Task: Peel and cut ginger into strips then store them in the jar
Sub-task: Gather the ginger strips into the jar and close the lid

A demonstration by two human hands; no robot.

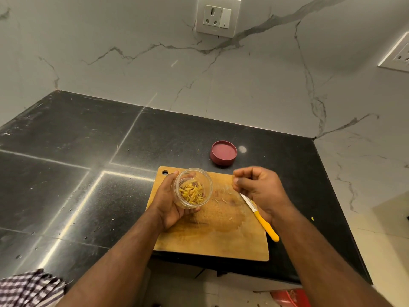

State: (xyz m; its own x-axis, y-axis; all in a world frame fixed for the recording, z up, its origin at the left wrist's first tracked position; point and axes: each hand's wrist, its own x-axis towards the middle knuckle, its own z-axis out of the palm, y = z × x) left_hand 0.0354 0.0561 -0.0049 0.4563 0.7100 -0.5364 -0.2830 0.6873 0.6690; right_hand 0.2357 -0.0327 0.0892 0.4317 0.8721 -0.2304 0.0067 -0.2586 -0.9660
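Note:
My left hand (168,200) grips a small clear glass jar (193,188), tilted so its open mouth faces me, above the left part of a wooden cutting board (212,235). Yellow ginger strips (192,193) lie inside the jar. My right hand (259,187) hovers over the board to the right of the jar, fingers curled loosely together; whether it holds anything cannot be made out. A few ginger bits (221,200) remain on the board. A knife with a yellow handle (266,227) lies at the board's right edge, partly under my right hand.
The jar's dark red lid (223,153) rests on the black counter (88,173) just behind the board. A marble wall with sockets (218,16) rises behind. A checked cloth (28,286) lies at the lower left. The counter's front edge runs just below the board.

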